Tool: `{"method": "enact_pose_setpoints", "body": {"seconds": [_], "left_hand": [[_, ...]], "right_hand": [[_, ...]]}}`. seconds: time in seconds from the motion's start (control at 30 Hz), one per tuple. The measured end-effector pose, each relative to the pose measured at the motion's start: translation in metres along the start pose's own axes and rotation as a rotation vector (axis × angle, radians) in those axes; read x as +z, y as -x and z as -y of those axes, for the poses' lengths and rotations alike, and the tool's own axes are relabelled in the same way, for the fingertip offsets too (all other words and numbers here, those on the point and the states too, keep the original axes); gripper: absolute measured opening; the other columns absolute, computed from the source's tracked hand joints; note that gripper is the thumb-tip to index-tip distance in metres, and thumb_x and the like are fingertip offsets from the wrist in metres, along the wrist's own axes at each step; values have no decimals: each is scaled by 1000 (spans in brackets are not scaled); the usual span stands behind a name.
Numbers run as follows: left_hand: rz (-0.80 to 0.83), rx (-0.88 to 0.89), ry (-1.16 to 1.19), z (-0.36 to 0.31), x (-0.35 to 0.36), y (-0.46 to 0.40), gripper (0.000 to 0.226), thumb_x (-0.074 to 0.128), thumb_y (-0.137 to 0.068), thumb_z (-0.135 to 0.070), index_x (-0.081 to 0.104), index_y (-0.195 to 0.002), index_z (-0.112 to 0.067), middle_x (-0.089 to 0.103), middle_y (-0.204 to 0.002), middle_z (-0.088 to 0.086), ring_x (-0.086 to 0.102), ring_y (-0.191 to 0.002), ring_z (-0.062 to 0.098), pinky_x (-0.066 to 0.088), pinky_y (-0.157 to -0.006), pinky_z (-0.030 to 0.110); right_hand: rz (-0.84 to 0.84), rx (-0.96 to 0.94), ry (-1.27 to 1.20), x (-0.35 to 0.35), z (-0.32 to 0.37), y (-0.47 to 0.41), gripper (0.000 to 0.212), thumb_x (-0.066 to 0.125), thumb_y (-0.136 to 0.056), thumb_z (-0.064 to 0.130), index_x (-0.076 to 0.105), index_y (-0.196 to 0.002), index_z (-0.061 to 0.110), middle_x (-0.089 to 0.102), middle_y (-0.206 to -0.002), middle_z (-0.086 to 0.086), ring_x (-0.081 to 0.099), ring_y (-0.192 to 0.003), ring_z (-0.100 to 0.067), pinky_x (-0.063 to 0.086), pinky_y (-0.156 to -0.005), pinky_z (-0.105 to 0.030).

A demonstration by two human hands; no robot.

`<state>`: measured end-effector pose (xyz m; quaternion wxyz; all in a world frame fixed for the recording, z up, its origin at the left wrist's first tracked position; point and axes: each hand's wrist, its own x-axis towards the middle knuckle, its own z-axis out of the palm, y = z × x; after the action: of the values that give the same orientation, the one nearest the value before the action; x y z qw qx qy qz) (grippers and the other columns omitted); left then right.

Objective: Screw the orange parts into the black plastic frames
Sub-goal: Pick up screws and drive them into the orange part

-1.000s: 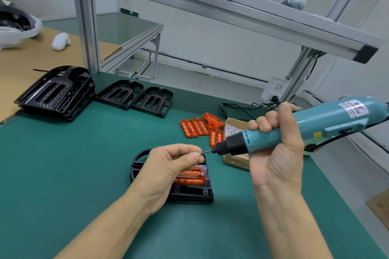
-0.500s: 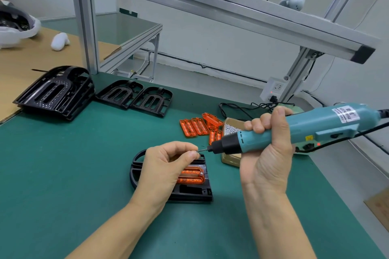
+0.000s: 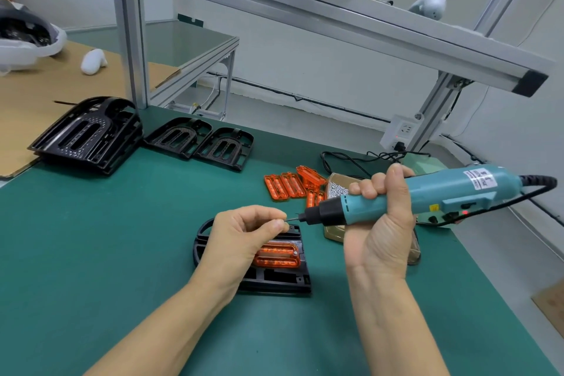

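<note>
The green mat [image 3: 100, 253] left of the black frame [image 3: 274, 281] lies bare. Right of that frame, a tray of screws [image 3: 335, 189] and loose orange parts [image 3: 290, 185] crowd the surface. Beyond it, 3 black frames [image 3: 88, 134] and an aluminium post [image 3: 131, 40] block the way.

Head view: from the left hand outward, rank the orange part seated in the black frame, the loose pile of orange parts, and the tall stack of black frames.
1. Orange translucent plastic part seated in the black frame, right under the left hand.
2. Loose pile of orange parts, behind and to the right.
3. Tall stack of black plastic frames, far back left at the mat's edge.
</note>
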<state>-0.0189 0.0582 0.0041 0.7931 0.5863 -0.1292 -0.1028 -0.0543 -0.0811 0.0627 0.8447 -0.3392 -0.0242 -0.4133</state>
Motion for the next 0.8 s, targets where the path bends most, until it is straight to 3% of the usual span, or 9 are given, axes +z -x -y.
{"method": "enact_pose_setpoints", "body": {"seconds": [0.2, 0.3, 0.4, 0.47, 0.5, 0.6, 0.8], "left_hand": [[28, 47, -256, -8, -16, -4, 40, 78, -71, -2, 75, -95, -34, 72, -98, -6, 54, -78, 7, 47, -83, 28], [36, 92, -471, -16, -35, -8, 51, 80, -72, -13, 65, -113, -37, 65, -113, -21, 52, -102, -3, 37, -94, 25], [210, 37, -895, -20, -52, -8, 86, 82, -55, -54, 44, -132, -47, 31, -131, -38, 11, -127, -17, 13, -113, 34], [348, 37, -1116, -15, -55, -8, 107, 73, -47, -70, 29, -141, -46, 19, -141, -37, -13, -128, -22, -8, -116, 39], [385, 48, -1192, -11, -55, -9, 111, 72, -49, -72, 24, -144, -43, 16, -149, -31, -16, -134, -15, -14, -116, 41], [385, 75, -1305, 0, -54, -10, 112, 70, -55, -72, 17, -148, -38, 13, -156, -19, -11, -142, -1, -16, -115, 44], [347, 155, -1219, 3, -55, -8, 105, 75, -57, -65, 27, -145, -35, 29, -148, -19, 10, -133, -3, 4, -110, 28]], "right_hand": [[28, 43, 17, -2, -1, -5, 12, 62, -84, 14, 53, -86, 22, 43, -60, 7, 44, -51, -6, 46, -58, -22], [66, 76, 68, -3, -4, -7, 14, 64, -82, 14, 53, -87, 22, 43, -60, 7, 44, -51, -7, 45, -58, -23], [119, 124, 137, -1, -11, -6, 14, 64, -81, 12, 56, -86, 22, 45, -59, 6, 43, -51, -8, 44, -57, -23], [161, 151, 188, 0, -18, -4, 16, 66, -82, 11, 55, -88, 22, 45, -58, 5, 43, -51, -9, 44, -57, -23], [182, 167, 207, 1, -22, -3, 17, 67, -82, 10, 55, -89, 21, 45, -58, 5, 43, -50, -9, 43, -57, -23], [246, 197, 258, 5, -30, -1, 17, 64, -82, 10, 53, -92, 18, 45, -59, 4, 43, -51, -10, 43, -56, -24], [322, 190, 358, 9, -37, -2, 19, 65, -83, 10, 52, -95, 16, 44, -58, 3, 43, -51, -12, 43, -56, -25]]}}
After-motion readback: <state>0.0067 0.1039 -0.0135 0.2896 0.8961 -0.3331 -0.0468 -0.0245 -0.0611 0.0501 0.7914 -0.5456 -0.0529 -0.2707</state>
